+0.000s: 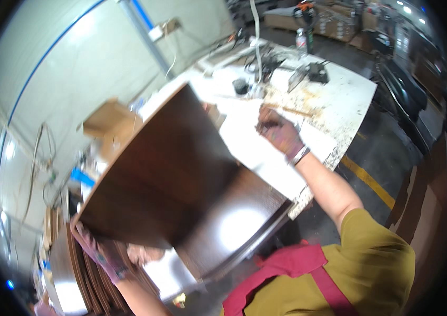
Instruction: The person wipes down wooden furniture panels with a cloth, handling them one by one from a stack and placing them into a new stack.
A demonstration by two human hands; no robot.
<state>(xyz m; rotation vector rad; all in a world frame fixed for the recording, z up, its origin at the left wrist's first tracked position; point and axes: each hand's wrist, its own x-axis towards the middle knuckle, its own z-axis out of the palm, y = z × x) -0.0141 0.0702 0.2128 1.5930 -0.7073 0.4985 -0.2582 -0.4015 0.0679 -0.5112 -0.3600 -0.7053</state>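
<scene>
One dark brown wooden panel [165, 174] is held tilted above the near left corner of the white worktop [334, 105], its long axis running from the lower left up toward the far edge. Its lower left corner is gripped by the gloved left hand [99, 253]. The gloved right hand [278, 131] is rested on the worktop beyond the panel; its grip cannot be told. One glossy dark board [239, 221] is seen beneath.
</scene>
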